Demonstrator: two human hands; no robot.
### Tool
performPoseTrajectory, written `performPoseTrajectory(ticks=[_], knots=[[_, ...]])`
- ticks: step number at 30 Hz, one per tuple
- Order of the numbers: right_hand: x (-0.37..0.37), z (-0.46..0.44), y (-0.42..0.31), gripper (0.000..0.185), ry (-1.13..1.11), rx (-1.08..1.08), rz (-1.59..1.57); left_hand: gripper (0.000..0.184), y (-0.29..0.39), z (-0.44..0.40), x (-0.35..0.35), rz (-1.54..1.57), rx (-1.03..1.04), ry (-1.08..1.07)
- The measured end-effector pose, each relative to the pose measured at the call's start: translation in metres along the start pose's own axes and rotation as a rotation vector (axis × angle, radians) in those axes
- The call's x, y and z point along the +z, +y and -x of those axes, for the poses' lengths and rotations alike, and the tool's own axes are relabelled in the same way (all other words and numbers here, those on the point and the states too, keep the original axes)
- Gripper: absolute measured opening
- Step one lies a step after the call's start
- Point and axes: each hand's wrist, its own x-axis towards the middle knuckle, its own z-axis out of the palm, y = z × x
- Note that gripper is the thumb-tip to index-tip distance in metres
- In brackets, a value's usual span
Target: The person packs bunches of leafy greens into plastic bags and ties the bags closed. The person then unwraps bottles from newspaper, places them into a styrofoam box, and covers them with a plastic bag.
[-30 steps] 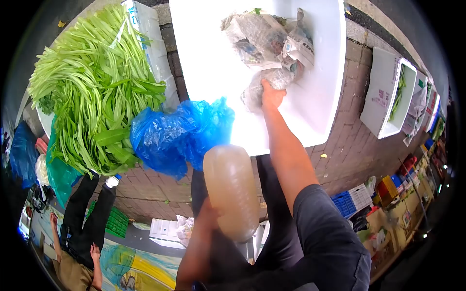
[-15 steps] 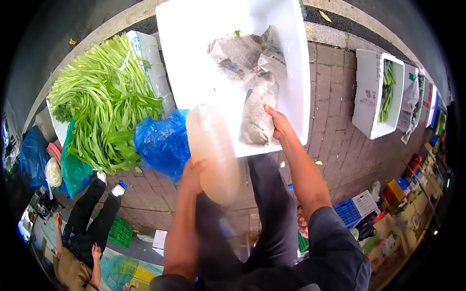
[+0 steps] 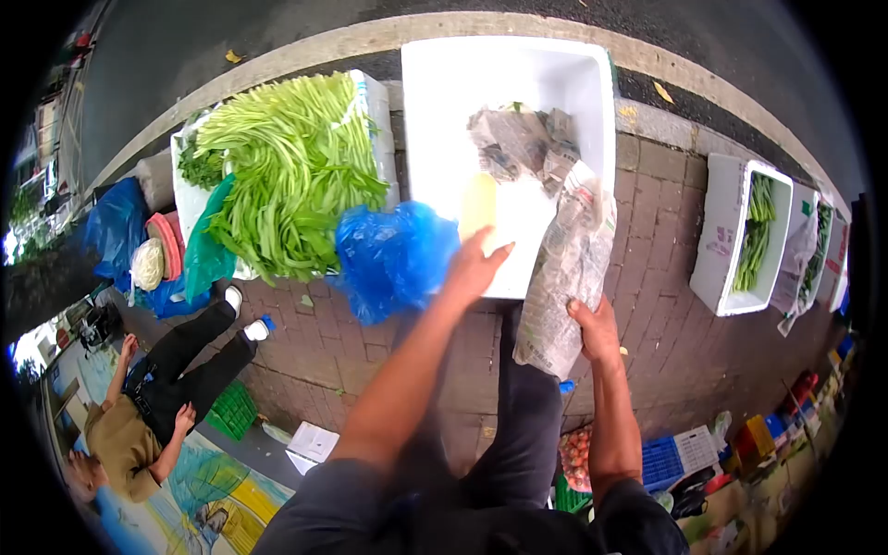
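My right hand is closed around the lower end of a long newspaper-wrapped bundle, thumb on top, at the right front edge of a white foam box. My left hand is at the box's front edge, thumb and fingers apart. Just beyond its fingertips a pale yellowish elongated thing lies in the box; glare blurs its outline, and I cannot tell whether the fingers touch it. More newspaper-wrapped bundles lie deeper inside. A crumpled blue plastic bag sits left of my left hand.
Leafy green stalks are heaped in a foam box on the left. Another white foam box with green vegetables stands at right. A person in a brown shirt is at lower left. A red net bag is by my leg.
My left hand has moved the pale elongated thing forward into the box and its fingers have spread. My right hand has lifted the wrapped bundle toward me and over the box's front edge.
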Motion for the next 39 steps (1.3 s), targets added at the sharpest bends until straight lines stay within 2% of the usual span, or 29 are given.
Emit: performPoseTrajectory(ticks=[1, 2, 4, 5, 7, 9, 10, 13, 15, 17, 21, 22, 23, 24, 25, 27, 31, 33, 34, 37, 38, 39], knots=[[0.007, 0.012, -0.008, 0.073, 0.003, -0.034, 0.033, 0.077, 0.021, 0.023, 0.001, 0.278, -0.049, -0.199], [0.020, 0.024, -0.014, 0.063, 0.074, -0.091, 0.151, 0.083, 0.040, 0.046, 0.001, 0.532, -0.096, -0.387], [0.045, 0.048, -0.032, 0.056, 0.096, -0.115, 0.295, 0.103, 0.047, 0.080, 0.013, 0.538, -0.054, -0.328], [0.059, 0.059, -0.040, 0.053, 0.111, -0.128, 0.369, 0.113, 0.051, 0.090, 0.014, 0.394, -0.009, -0.243], [0.084, 0.075, -0.049, 0.046, 0.219, -0.241, 0.608, 0.116, 0.059, 0.103, 0.012, 0.402, 0.062, -0.143], [0.098, 0.093, -0.058, 0.044, 0.257, -0.257, 0.743, 0.117, 0.061, 0.113, 0.004, 0.417, 0.037, -0.125], [0.101, 0.098, -0.058, 0.040, 0.269, -0.356, 0.856, 0.117, 0.062, 0.119, 0.001, 0.425, 0.024, -0.122], [0.117, 0.120, -0.075, 0.038, 0.295, -0.371, 0.935, 0.114, 0.087, 0.140, -0.028, 0.527, -0.024, -0.147], [0.124, 0.128, -0.075, 0.038, 0.339, -0.517, 1.045, 0.103, 0.096, 0.145, -0.039, 0.617, 0.045, -0.163], [0.129, 0.141, -0.086, 0.043, 0.338, -0.430, 0.999, 0.098, 0.112, 0.166, -0.062, 0.717, 0.031, -0.184], [0.137, 0.165, -0.092, 0.049, 0.386, -0.519, 0.890, 0.079, 0.123, 0.193, -0.086, 0.848, 0.007, -0.172], [0.136, 0.170, -0.096, 0.043, 0.396, -0.436, 0.806, 0.075, 0.124, 0.198, -0.091, 0.911, -0.012, -0.208], [0.134, 0.178, -0.100, 0.037, 0.405, -0.339, 0.734, 0.077, 0.117, 0.200, -0.086, 1.007, 0.015, -0.226], [0.133, 0.188, -0.103, 0.035, 0.373, -0.349, 0.760, 0.080, 0.117, 0.208, -0.088, 1.065, -0.038, -0.279], [0.138, 0.192, -0.108, 0.033, 0.342, -0.380, 0.775, 0.083, 0.118, 0.209, -0.091, 1.116, -0.065, -0.334], [0.157, 0.217, -0.121, 0.031, 0.354, -0.506, 0.806, 0.082, 0.120, 0.221, -0.088, 1.218, 0.009, -0.293], [0.139, 0.223, -0.127, 0.037, 0.352, -0.607, 0.931, 0.087, 0.128, 0.229, -0.083, 1.324, 0.011, -0.322], [0.131, 0.224, -0.129, 0.037, 0.302, -0.603, 0.850, 0.086, 0.131, 0.233, -0.081, 1.343, 0.033, -0.316], [0.120, 0.222, -0.127, 0.041, 0.335, -0.596, 0.871, 0.085, 0.133, 0.235, -0.081, 1.355, 0.044, -0.308], [0.126, 0.238, -0.135, 0.045, 0.227, -0.570, 0.973, 0.083, 0.138, 0.241, -0.088, 1.419, 0.103, -0.341], [0.130, 0.239, -0.130, 0.050, 0.178, -0.575, 0.777, 0.081, 0.140, 0.242, -0.089, 1.431, 0.122, -0.354], [0.119, 0.234, -0.129, 0.050, 0.168, -0.617, 1.001, 0.081, 0.142, 0.243, -0.090, 1.475, 0.136, -0.374]])
